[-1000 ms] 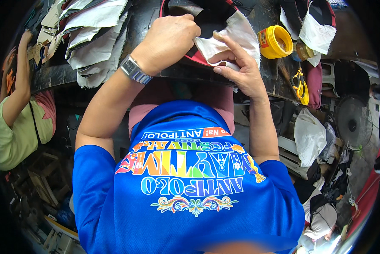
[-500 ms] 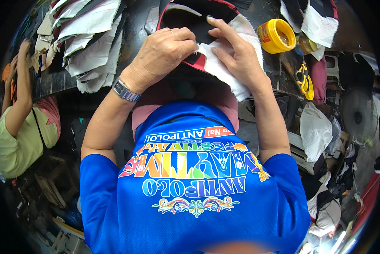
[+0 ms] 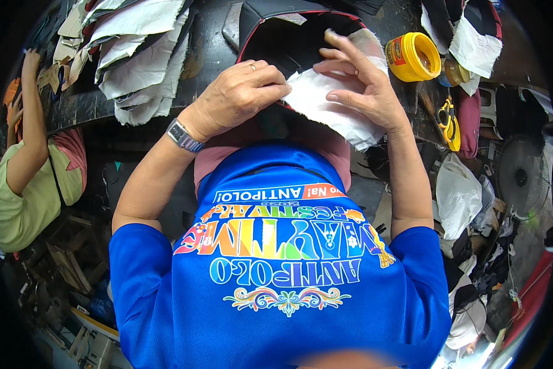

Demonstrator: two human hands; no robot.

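Observation:
A curved black piece with red edging [image 3: 276, 40] lies at the table's near edge, a white frayed cloth [image 3: 332, 101] along its right and near side. My left hand [image 3: 242, 92], with a watch on its wrist, pinches the white cloth's left corner between thumb and fingers. Over the cloth's right part hovers or rests my right hand [image 3: 372, 92]; its thumb and fingers are spread and grip nothing. Whether its fingertips touch the cloth, I cannot tell. Right of it, a yellow jar [image 3: 412, 56] without a lid holds brownish stuff.
Layered white and black cloth pieces [image 3: 144, 67] are heaped at left. Yellow-handled scissors [image 3: 450, 126] and a brush [image 3: 429, 111] lie at the table's right edge, near another black and white piece [image 3: 476, 46]. At far left works another person [image 3: 27, 178]. A fan [image 3: 522, 175] stands at right.
My right hand has lifted its fingers and spread them wider, shifting slightly right. The left hand has moved down a little, still pinching the white cloth, whose near edge now covers the red edging there.

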